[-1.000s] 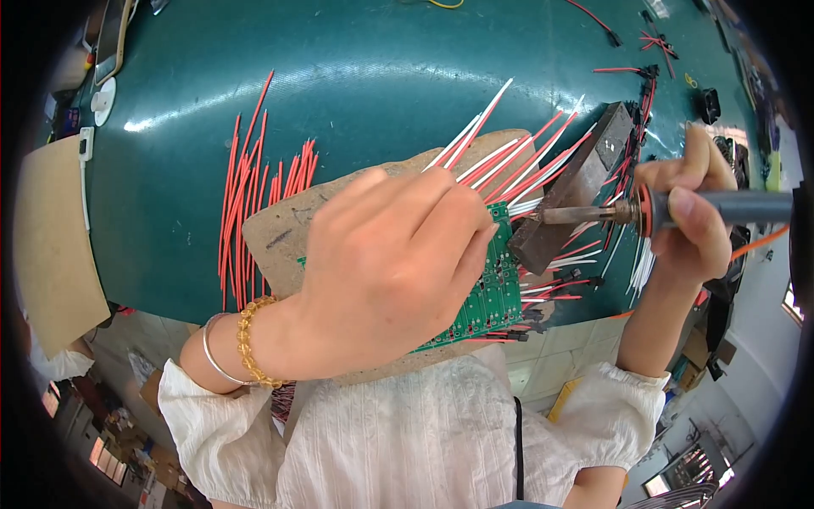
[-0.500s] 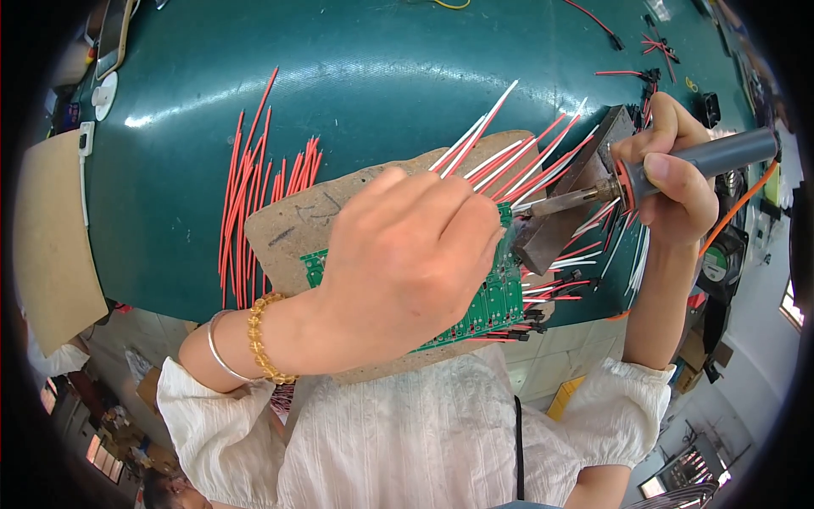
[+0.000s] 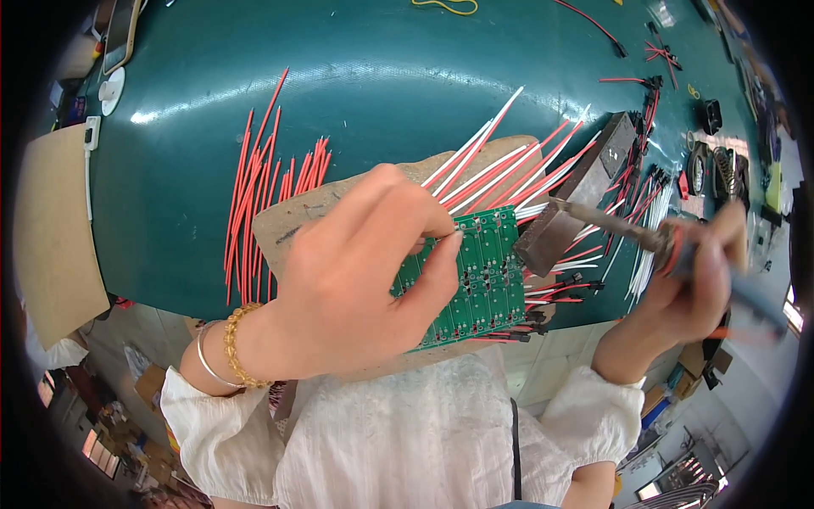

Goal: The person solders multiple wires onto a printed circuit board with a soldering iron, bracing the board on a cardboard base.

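A green circuit board [image 3: 487, 284] lies on a brown board [image 3: 292, 212], with red and white wires [image 3: 487, 174] fanning out past its far edge. My left hand [image 3: 356, 267] is over the circuit board's left part, thumb and forefinger pinched together near its far edge. Whatever is between those fingertips is too small to make out. In my right hand [image 3: 699, 284] is a soldering iron [image 3: 615, 225], blurred by motion, its tip pointing left above a dark metal block [image 3: 581, 195]. The iron's tip is apart from the circuit board.
Loose red wires [image 3: 248, 212] lie on the green table [image 3: 186, 187] to the left. More wires with black connectors [image 3: 577, 284] sit beside and behind the block. A brown sheet [image 3: 64, 229] stands at the left edge, near a phone [image 3: 120, 34].
My right hand has drawn the soldering iron back to the right and nearer me, away from the circuit board. My left hand has shifted left, uncovering more of the board.
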The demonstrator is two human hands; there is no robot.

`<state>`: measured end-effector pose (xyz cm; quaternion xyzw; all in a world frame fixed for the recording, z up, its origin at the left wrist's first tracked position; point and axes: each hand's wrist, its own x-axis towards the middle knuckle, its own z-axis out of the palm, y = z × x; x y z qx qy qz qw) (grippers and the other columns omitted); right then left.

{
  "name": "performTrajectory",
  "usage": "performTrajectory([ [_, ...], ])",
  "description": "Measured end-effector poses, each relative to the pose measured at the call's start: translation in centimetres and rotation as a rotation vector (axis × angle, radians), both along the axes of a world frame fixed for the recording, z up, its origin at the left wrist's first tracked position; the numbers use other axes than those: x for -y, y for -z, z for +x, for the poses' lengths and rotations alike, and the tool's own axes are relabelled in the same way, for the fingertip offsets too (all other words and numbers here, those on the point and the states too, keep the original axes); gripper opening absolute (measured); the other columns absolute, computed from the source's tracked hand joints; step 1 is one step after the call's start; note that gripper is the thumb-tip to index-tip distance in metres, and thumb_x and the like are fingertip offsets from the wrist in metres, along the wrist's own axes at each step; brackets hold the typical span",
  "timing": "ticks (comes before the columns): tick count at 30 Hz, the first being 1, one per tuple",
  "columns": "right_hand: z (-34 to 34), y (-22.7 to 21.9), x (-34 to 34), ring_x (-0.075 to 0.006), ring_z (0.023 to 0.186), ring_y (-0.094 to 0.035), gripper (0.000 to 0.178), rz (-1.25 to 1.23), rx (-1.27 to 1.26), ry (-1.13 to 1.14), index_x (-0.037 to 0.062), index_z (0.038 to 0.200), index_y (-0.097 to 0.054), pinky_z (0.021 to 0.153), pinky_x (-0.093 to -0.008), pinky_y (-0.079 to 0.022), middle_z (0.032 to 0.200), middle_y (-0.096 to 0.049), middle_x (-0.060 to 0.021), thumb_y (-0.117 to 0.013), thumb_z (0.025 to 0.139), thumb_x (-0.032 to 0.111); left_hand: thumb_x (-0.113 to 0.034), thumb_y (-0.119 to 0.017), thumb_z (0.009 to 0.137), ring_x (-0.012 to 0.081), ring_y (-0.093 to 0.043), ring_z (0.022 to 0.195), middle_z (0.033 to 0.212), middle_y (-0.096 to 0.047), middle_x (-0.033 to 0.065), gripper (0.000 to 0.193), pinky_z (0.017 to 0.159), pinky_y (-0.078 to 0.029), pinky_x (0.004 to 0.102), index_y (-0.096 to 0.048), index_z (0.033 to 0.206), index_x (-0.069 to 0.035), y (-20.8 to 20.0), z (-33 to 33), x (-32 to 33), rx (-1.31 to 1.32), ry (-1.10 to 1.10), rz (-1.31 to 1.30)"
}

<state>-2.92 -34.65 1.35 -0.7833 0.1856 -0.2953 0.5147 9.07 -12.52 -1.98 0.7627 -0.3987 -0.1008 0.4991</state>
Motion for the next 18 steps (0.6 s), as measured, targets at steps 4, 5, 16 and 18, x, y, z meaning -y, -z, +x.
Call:
performTrajectory([
  [4,-1.4,2.1,-4.0,-0.0059,0.034,-0.032,0.026,-0.031,0.175,-0.107,0.0011,0.075,-0.038,0.033,-0.0234,-0.025,0.059,-0.051,-0.0121,-0.062,0.08,0.011,0.007,-0.067,0.065,0.0163,-0.044,0.05,0.061,-0.049,0.0049,0.017,0.047,-0.03,0.0286,-0.055,0.074,-0.002,2.1,-0.1,0.3,0.231,0.013,-0.064],
  [5,-1.4,2.5,-4.8,-0.0057,0.036,-0.029,0.026,-0.012,0.22,-0.052,-0.0005,0.076,-0.039,0.034,-0.0257,-0.02,0.055,-0.047,-0.0093,-0.064,0.078,0.008,0.007,-0.067,0.065,0.0163,-0.044,0.05,0.061,-0.049,0.0049,0.017,0.047,-0.03,0.0286,-0.055,0.074,-0.002,2.2,0.0,0.5,0.227,0.018,-0.066],
  [16,-1.3,3.2,-5.5,-0.006,0.038,-0.029,0.023,0.013,0.187,-0.075,0.0003,0.072,-0.04,0.036,-0.025,-0.024,0.051,-0.045,-0.0068,-0.063,0.074,0.002,0.001,-0.069,0.066,0.0196,-0.046,0.057,0.063,-0.048,0.0034,0.017,0.056,-0.029,0.0322,-0.055,0.072,-0.005,2.2,-0.1,1.0,0.24,0.026,0.036],
  [18,-1.4,3.0,-5.8,-0.0062,0.037,-0.03,0.021,-0.024,0.235,-0.079,-0.0005,0.072,-0.041,0.035,-0.0248,-0.024,0.053,-0.046,-0.0076,-0.063,0.072,-0.001,0.0,-0.07,0.066,0.0201,-0.046,0.058,0.063,-0.049,0.0035,0.016,0.057,-0.03,0.0327,-0.056,0.072,-0.005,2.2,-0.2,1.0,0.26,0.042,0.043],
])
